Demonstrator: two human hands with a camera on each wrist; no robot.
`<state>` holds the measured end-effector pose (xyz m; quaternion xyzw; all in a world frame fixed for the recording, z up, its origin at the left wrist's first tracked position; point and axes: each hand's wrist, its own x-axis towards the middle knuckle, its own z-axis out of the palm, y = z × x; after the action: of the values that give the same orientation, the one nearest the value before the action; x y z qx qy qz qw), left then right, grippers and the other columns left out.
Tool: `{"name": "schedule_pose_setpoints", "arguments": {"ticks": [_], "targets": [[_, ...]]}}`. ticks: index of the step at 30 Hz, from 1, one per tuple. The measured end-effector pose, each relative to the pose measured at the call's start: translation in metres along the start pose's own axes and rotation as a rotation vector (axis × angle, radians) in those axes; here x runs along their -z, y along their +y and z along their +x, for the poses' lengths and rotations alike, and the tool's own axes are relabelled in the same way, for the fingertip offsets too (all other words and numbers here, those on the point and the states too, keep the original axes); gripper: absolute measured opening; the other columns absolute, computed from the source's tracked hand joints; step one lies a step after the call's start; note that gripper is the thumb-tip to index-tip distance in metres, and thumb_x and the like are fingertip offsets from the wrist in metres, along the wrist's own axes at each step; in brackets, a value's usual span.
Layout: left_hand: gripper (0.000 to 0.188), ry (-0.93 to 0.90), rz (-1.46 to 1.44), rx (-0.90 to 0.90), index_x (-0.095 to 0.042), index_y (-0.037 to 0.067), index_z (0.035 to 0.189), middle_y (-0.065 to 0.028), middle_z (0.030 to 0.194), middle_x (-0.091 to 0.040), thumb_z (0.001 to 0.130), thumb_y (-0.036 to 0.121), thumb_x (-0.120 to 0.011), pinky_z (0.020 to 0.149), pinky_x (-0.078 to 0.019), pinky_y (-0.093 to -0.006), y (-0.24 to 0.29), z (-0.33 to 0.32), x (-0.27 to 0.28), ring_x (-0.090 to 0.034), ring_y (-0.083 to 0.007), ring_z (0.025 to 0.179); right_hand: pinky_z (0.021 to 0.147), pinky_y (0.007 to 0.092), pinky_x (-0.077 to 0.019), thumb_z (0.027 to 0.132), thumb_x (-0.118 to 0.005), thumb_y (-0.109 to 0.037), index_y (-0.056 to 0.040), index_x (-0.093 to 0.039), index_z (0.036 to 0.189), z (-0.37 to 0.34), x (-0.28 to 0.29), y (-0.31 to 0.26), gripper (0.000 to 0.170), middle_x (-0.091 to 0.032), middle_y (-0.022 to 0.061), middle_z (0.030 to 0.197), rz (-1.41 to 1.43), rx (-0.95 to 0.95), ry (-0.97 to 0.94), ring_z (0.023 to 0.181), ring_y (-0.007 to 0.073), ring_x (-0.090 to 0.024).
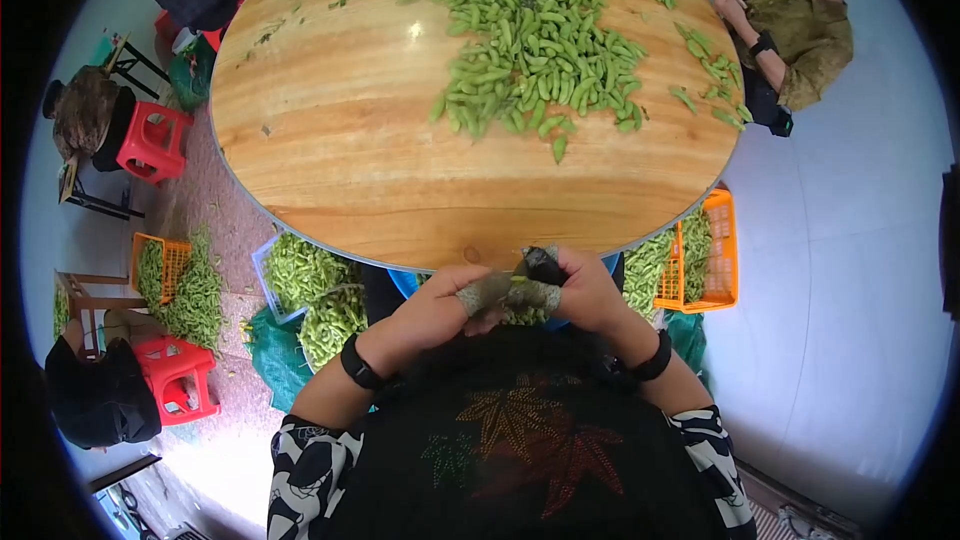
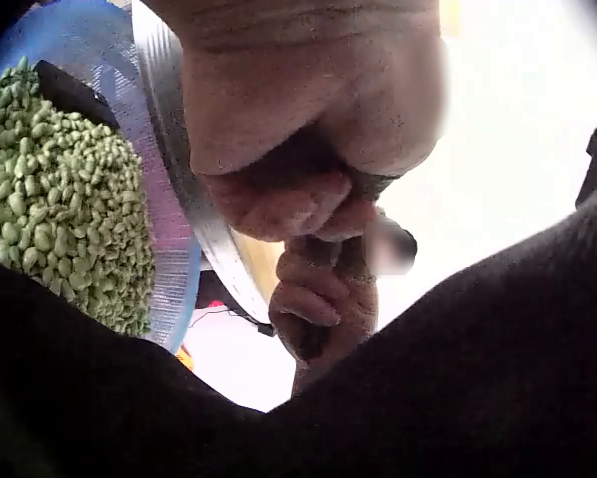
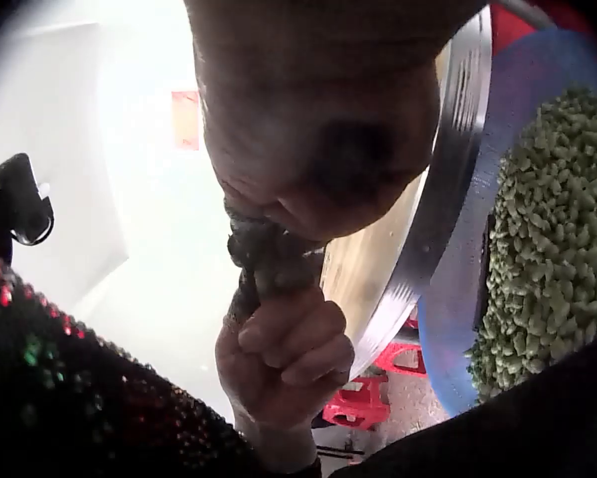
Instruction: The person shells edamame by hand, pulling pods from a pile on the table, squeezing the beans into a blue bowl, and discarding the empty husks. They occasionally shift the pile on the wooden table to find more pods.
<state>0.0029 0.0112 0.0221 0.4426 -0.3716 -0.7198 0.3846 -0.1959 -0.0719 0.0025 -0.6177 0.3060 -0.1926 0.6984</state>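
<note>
Both hands meet just past the front edge of the round wooden table (image 1: 330,170). The left hand (image 1: 432,308) and right hand (image 1: 592,292) have curled fingers, with dark grey coverings on thumbs and fingertips. Between the thumbs a sliver of green pod (image 1: 518,278) shows; the fingers hide most of it. In the left wrist view the hands stand fingertip to fingertip beside a blue basin (image 2: 184,269) of shelled green beans (image 2: 54,204). On the tabletop a broad heap of unshelled pods (image 1: 545,50) lies beyond the hands.
Crates of pods stand under the table, a white one (image 1: 268,285) at left and an orange one (image 1: 735,250) at right. Red stools (image 1: 155,140) are at far left. A person (image 1: 810,30) sits at the table's right; others sit at left.
</note>
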Motion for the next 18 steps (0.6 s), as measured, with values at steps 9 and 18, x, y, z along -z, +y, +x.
{"name": "schedule_pose_setpoints", "arguments": {"ticks": [9,18], "targets": [[0.015,0.266,0.611,-0.301,-0.059,0.0,0.09,-0.0164,0.069,-0.059,0.083,0.009,-0.05,0.059,-0.0465,-0.0376,-0.021,0.006,-0.013,-0.059,-0.0291,0.064,0.069,0.0405,-0.0498,0.075,-0.069,-0.02,-0.0025,-0.061,0.097,-0.001,-0.013,-0.013,0.029,-0.061,0.0205,0.084,-0.873,0.176,0.074,0.083,0.0394,-0.06],[0.021,0.324,0.394,-0.158,-0.061,-0.001,0.091,-0.0246,0.078,-0.06,0.076,0.004,-0.047,0.066,-0.0473,-0.0423,-0.036,0.013,-0.007,-0.061,-0.0405,0.076,0.069,0.0395,-0.0504,0.071,-0.073,-0.019,-0.0033,-0.061,0.105,-0.009,-0.017,0.002,0.039,-0.064,0.0191,0.089,-0.787,0.197,0.212,0.082,0.0368,-0.063]]}}
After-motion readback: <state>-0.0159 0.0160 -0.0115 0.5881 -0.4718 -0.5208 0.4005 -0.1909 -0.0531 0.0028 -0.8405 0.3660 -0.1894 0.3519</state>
